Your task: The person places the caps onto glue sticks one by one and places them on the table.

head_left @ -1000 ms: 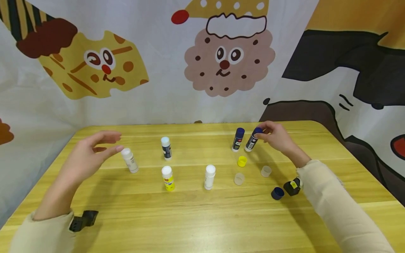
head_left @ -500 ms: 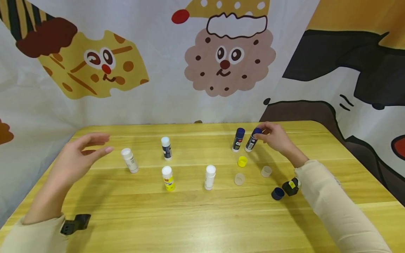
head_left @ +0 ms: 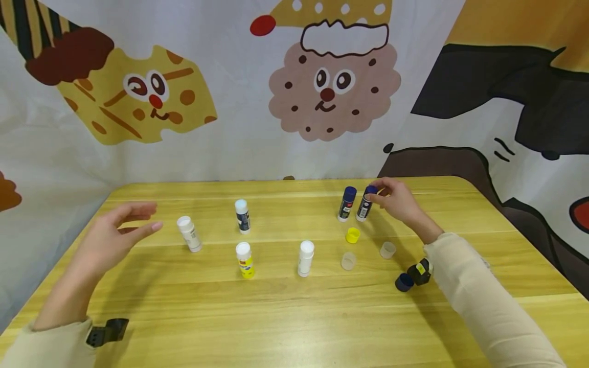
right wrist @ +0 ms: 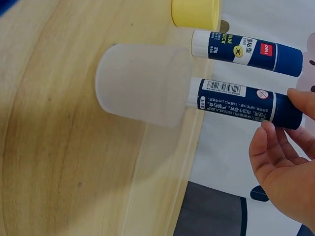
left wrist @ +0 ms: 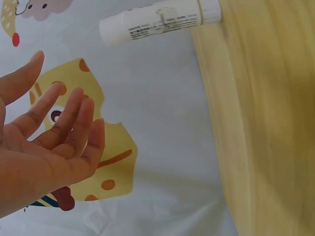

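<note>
At the back right, my right hand (head_left: 397,200) pinches the blue cap of a glue stick (right wrist: 231,102) between thumb and fingers. That stick stands upright on the table, close beside a second blue-capped glue stick (head_left: 347,204). My left hand (head_left: 108,237) hovers over the table's left side, fingers loosely bent and holding nothing. Just right of it stands a white glue stick (head_left: 189,234) without a grip on it. Farther right are a blue-labelled stick with a pale top (head_left: 242,216), a yellow-labelled one (head_left: 245,260) and another white one (head_left: 306,258).
Loose caps lie in front of my right hand: a yellow cap (head_left: 353,235), two translucent caps (head_left: 348,260) and a dark blue cap (head_left: 404,282) near the right wrist camera. A printed curtain (head_left: 239,153) hangs behind the wooden table (head_left: 257,327).
My left hand has drawn back leftward from the white glue stick, which stays standing. The blue-capped stick in my right hand has gone from leaning to more upright, nearer its neighbour.
</note>
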`<control>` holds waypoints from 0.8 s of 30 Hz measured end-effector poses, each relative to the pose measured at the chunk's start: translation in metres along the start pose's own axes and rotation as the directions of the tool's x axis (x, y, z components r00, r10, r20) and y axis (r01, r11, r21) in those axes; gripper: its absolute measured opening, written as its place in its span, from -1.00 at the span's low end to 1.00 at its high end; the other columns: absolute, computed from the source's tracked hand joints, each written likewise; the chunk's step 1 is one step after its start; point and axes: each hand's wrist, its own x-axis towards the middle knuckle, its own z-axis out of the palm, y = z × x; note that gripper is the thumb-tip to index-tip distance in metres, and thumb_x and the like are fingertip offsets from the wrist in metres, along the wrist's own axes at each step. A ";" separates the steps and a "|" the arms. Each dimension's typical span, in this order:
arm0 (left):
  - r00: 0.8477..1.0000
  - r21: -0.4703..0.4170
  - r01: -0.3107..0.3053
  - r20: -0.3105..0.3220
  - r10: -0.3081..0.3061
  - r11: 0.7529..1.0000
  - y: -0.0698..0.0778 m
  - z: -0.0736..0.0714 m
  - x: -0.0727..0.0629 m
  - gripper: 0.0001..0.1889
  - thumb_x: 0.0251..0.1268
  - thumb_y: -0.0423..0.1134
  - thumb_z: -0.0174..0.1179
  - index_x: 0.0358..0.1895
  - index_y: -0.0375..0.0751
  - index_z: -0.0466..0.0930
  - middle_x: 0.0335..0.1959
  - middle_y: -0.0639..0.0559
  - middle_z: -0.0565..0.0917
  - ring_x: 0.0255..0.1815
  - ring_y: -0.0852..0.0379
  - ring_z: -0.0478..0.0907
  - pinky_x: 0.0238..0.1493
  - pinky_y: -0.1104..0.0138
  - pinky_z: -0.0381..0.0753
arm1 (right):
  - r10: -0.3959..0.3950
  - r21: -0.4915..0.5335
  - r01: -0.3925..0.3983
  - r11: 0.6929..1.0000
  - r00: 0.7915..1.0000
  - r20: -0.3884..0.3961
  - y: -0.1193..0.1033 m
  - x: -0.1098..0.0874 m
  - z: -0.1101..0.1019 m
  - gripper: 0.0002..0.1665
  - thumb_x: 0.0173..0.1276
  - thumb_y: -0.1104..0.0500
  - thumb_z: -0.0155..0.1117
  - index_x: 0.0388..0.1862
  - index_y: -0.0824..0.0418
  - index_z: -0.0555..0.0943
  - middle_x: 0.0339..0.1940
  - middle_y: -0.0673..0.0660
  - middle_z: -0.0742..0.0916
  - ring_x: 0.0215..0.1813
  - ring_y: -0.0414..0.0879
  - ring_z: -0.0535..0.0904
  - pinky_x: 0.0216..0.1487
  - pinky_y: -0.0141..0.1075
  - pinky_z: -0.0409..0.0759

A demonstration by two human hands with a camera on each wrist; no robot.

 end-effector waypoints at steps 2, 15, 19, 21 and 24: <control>1.000 -0.006 0.010 0.009 -0.010 1.000 -0.001 0.001 -0.001 -0.49 0.27 -0.06 0.13 0.18 -0.31 0.38 0.06 -0.23 0.46 -0.14 0.52 0.27 -0.27 0.71 0.32 | 0.001 -0.004 -0.001 1.000 1.000 0.000 0.001 0.000 0.000 -0.60 0.30 0.15 0.21 0.01 0.39 0.46 -0.17 0.27 0.55 -0.22 0.06 0.45 -0.34 -0.29 0.48; 0.999 -0.022 0.003 0.045 -0.002 1.000 -0.045 0.020 0.009 -0.44 0.19 0.02 0.18 0.21 -0.16 0.36 0.06 -0.13 0.47 0.01 0.00 0.38 -0.13 0.29 0.50 | 0.005 0.030 -0.007 1.000 0.999 0.049 0.002 -0.006 -0.007 -0.53 0.31 0.10 0.19 0.09 0.37 0.41 -0.08 0.29 0.54 -0.19 0.19 0.47 -0.35 -0.31 0.51; 1.000 0.005 0.011 0.028 -0.011 1.000 -0.056 0.026 0.012 -0.44 0.16 0.05 0.20 0.20 -0.09 0.39 0.01 -0.07 0.50 -0.03 0.08 0.41 -0.20 0.38 0.51 | -0.007 0.016 0.006 1.000 0.999 0.048 0.003 -0.011 -0.011 -0.51 0.32 0.08 0.18 0.09 0.39 0.41 -0.09 0.30 0.55 -0.21 0.16 0.48 -0.36 -0.32 0.51; 0.998 -0.022 0.007 0.056 -0.006 1.000 -0.050 0.025 0.011 -0.43 0.19 0.01 0.19 0.21 -0.18 0.36 0.02 -0.18 0.48 -0.01 -0.03 0.40 -0.13 0.22 0.50 | -0.014 0.011 0.013 1.000 0.999 0.051 0.002 -0.013 -0.013 -0.50 0.32 0.07 0.18 0.08 0.40 0.41 -0.10 0.29 0.55 -0.24 0.11 0.50 -0.36 -0.33 0.52; 0.996 -0.014 0.025 0.081 -0.024 1.000 -0.032 0.022 0.008 -0.42 0.22 -0.02 0.16 0.24 -0.26 0.32 0.04 -0.27 0.46 0.03 -0.15 0.40 -0.11 0.11 0.49 | -0.037 0.008 0.036 0.999 0.998 0.059 0.001 -0.017 -0.016 -0.52 0.32 0.09 0.18 0.06 0.41 0.42 -0.13 0.29 0.56 -0.29 0.02 0.51 -0.39 -0.33 0.52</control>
